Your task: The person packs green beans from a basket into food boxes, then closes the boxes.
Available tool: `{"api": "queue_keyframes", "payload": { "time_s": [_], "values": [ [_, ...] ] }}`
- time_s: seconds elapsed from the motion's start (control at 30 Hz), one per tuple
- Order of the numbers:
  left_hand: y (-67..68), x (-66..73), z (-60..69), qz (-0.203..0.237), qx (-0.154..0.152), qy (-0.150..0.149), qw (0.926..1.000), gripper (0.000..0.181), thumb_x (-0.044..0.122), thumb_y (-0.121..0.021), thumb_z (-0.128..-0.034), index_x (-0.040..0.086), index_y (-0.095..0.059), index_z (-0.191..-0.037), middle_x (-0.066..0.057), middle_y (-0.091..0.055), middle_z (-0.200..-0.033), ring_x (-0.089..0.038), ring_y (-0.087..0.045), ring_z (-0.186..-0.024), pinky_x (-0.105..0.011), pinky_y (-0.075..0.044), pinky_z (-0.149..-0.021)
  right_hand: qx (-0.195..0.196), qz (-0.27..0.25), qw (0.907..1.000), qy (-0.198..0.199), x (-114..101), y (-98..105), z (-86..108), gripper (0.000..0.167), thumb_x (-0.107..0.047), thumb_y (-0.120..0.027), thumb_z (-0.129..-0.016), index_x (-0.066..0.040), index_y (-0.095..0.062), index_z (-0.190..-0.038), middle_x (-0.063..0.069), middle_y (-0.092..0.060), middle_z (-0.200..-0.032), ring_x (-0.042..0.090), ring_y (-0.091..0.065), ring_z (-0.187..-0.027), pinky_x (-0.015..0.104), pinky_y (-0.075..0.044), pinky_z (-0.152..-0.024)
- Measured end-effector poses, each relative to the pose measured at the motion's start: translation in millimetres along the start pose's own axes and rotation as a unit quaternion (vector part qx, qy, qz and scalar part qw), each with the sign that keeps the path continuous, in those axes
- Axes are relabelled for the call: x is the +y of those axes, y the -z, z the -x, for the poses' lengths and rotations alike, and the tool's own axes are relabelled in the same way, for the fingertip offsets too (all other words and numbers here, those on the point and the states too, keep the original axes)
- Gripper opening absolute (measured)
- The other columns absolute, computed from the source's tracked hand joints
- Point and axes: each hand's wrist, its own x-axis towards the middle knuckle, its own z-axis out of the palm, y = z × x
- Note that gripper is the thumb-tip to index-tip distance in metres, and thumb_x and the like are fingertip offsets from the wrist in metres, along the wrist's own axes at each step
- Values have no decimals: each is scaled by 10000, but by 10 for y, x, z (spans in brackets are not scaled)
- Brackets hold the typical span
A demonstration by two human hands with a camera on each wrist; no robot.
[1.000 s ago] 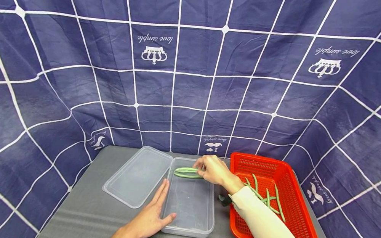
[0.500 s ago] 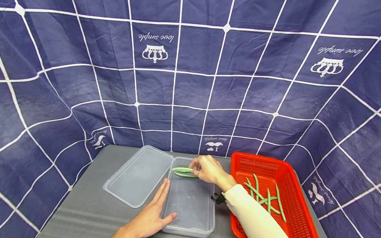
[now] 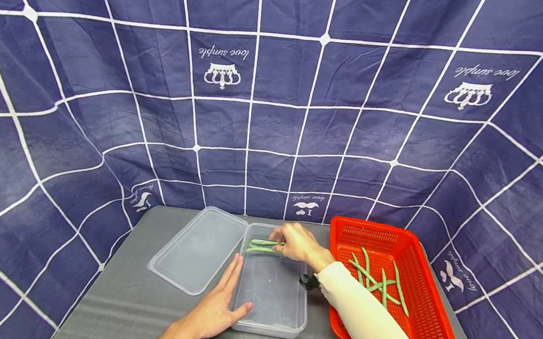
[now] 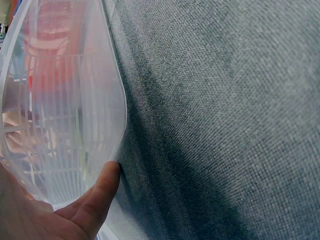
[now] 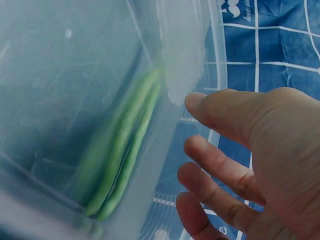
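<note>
Loading step, apparently: green beans (image 5: 124, 130) lie inside far end of clear box (image 3: 271, 295), right hand (image 3: 298, 242) loosely spread beside them, holding none, left hand (image 3: 219, 305) spread against box side; next likely calls for reaching into red basket (image 3: 427, 310).

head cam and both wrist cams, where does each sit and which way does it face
Head: on the head, facing forward and down at a clear rectangular plastic container and red perforated plastic basket; left grip, right grip, cream fabric sleeves show.
Left wrist: worn there, facing the container's side and grey woven cloth; left grip partly shows.
Right wrist: worn there, facing slim green beans inside the container; right grip partly shows.
Head and right wrist share those beans.
</note>
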Motion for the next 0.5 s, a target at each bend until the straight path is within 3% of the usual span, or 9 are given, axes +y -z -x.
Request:
{"api": "queue_keyframes", "payload": {
  "time_s": [0.23,0.5],
  "values": [
    [-1,4,-3,72,-13,37,10000,1192,441,-837,-1057,200,-28,-1898,-89,-53,-1998,-352,-285,-1805,-658,-402,-1382,-103,89,9995,-273,35,85,98,273,-194,-934,-987,-210,-889,-1257,-4,-885,-1089,258,-839,-1087,545,-680,-906],
    [4,7,-3,21,-2,29,10000,1179,454,-829,-1060,161,-52,-1897,-92,-56,-1997,-347,-286,-1806,-650,-397,-1386,140,203,9997,-94,65,278,217,224,-182,-913,-996,-232,-895,-1215,-42,-877,-1040,210,-838,-1021,453,-680,-871]
  ]
}}
